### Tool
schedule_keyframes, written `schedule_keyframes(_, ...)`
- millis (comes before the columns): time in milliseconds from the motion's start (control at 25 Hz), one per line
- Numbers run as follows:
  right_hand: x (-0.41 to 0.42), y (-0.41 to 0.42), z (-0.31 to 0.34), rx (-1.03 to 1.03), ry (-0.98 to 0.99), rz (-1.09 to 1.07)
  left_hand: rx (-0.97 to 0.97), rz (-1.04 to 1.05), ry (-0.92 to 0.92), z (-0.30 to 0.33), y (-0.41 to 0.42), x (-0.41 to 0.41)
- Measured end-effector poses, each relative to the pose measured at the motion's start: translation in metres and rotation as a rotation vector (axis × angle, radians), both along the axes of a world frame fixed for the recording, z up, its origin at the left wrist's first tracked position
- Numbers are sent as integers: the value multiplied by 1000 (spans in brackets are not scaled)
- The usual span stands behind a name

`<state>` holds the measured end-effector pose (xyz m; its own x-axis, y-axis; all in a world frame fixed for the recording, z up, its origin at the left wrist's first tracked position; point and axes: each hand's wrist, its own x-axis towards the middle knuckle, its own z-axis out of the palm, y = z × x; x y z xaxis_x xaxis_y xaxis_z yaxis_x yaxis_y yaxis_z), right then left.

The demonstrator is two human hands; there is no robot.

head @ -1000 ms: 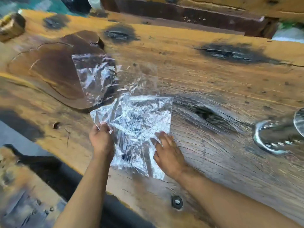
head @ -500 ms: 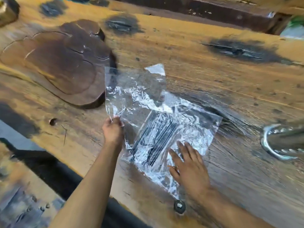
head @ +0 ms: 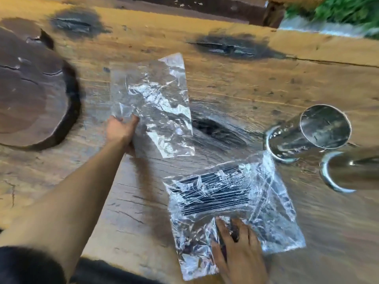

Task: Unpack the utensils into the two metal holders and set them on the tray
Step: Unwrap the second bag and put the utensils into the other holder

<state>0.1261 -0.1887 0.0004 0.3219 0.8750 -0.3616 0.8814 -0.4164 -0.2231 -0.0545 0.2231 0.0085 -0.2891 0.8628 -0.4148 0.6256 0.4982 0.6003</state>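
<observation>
The unpacking is only begun: the left hand [head: 121, 128] pinches an empty clear bag [head: 151, 103] mid-surface, while the right hand [head: 235, 249] presses flat, fingers straight, on the bag of dark utensils [head: 215, 193] at the near edge. Next that bag needs opening and the utensils lifting toward the two metal holders [head: 307, 132], which lie tipped at the right edge; the dark wooden tray [head: 30, 95] waits at the left edge.
</observation>
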Motion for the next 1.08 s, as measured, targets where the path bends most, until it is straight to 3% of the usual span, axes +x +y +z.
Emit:
schedule_keyframes(80,-4,-8,4,-78,70,-81,-20,-122,118,-7,2,12)
schedule_keyframes(160,-12,-19,12,-155,132,-155,-49,-195,353,-8,-4,25)
schedule_keyframes(280,-15,-33,20,-187,254,-224,74,-243,594,-5,-37,37)
schedule_keyframes(400,-6,-41,28,-189,316,-244,368,-706,534,1,-112,69)
schedule_keyframes(560,7,-56,26,-176,353,-285,334,-1261,450,7,-245,116)
schedule_keyframes(680,22,-64,29,-163,390,-313,334,-1417,390,1,-308,142)
schedule_keyframes(800,39,-77,32,-121,443,-317,270,-1507,444,-12,-334,150)
schedule_keyframes(1080,92,-120,24,16,544,-574,189,-1502,561,-19,-357,161)
